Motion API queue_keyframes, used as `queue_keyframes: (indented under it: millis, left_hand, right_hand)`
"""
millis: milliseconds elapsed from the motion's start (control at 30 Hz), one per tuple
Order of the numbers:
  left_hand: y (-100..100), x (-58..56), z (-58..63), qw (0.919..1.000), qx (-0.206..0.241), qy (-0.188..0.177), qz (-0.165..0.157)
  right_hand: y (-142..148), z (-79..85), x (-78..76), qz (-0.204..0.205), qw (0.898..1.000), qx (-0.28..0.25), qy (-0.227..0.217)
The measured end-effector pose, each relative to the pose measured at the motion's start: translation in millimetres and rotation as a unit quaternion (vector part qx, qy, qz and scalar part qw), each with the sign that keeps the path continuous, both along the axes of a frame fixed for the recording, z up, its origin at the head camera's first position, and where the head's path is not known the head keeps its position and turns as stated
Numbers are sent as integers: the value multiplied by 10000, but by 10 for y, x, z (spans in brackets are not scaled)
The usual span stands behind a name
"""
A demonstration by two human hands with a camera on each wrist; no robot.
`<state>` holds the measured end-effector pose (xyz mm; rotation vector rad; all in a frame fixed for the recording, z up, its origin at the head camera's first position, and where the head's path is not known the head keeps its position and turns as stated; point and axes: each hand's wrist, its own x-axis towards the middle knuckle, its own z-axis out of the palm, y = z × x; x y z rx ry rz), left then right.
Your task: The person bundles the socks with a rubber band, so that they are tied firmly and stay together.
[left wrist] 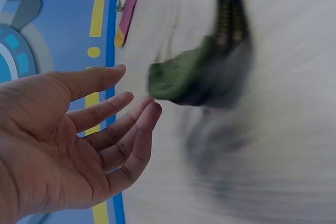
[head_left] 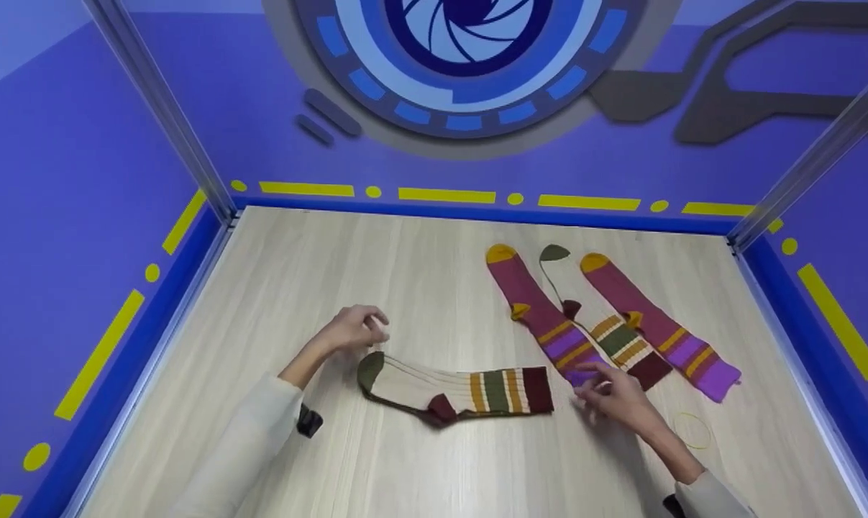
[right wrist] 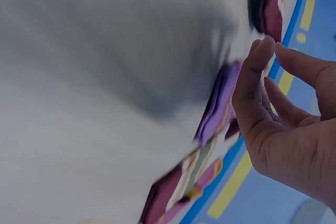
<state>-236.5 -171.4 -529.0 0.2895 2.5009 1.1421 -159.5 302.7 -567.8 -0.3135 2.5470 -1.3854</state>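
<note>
A cream sock (head_left: 419,381) with a green toe, maroon heel and striped cuff lies sideways in front of me, and a dark edge along its lower side shows a second layer under it. My left hand (head_left: 354,329) hovers just beyond the green toe (left wrist: 178,77), fingers loosely bent and holding nothing. Past the maroon cuff, my right hand (head_left: 620,398) is raised over the table with bent, empty fingers. It overlaps the purple cuff of a maroon sock (head_left: 523,288) in the head view. In the right wrist view its thumb and fingertips come close together.
Another cream striped sock (head_left: 620,338) and a second maroon-and-purple sock (head_left: 656,324) lie slanted at the right. A thin yellow ring (head_left: 692,430), like a rubber band, lies near my right wrist. Blue-purple walls (head_left: 211,144) enclose the wooden table (head_left: 318,259) at the back and sides.
</note>
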Motion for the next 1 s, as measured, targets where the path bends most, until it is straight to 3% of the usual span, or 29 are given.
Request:
queue_keyframes:
  millis: [133, 267, 400, 567, 767, 1000]
  left_hand:
    - [246, -232, 138, 9993, 175, -55, -337]
    - [618, -499, 195, 9981, 178, -90, -580]
    - [1109, -784, 186, 9970, 425, -210, -609]
    - [1832, -1125, 75, 9957, 775, -166, -478]
    - [2567, -1409, -126, 9971, 47, 662, -373]
    - [3005, -1518, -322, 9928, -907, 772, 106]
  right_hand:
    - [188, 46, -9, -322, 9993, 0, -176]
    - [375, 55, -13, -690, 9970, 113, -341]
    - [557, 44, -8, -1147, 9919, 248, -491]
    - [753, -11, -34, -1512, 9855, 418, -648]
    - [899, -84, -70, -1998, 9731, 565, -994]
    - [960, -107, -147, -2054, 9711, 397, -1152]
